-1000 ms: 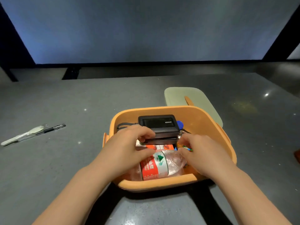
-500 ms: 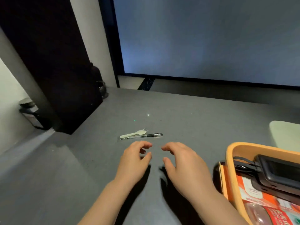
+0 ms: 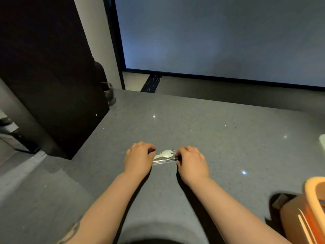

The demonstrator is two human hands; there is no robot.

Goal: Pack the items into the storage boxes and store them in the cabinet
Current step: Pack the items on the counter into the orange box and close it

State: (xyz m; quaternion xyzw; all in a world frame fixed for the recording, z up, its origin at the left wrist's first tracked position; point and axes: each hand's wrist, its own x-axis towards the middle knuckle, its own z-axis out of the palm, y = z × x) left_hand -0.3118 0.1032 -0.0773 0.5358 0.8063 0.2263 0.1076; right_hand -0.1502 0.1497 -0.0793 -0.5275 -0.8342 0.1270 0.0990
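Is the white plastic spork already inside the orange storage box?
No, the spork lies on the grey table between both hands, left of the orange box.

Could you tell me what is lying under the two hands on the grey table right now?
Between the left hand and right hand lie a wrapped white spork and a pen on the table. Their ends are covered by the curled fingers, so the exact grip is hidden.

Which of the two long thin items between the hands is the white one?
The white plastic spork, lying on the far side; the pen beside it, nearer the person, is clear with dark ends.
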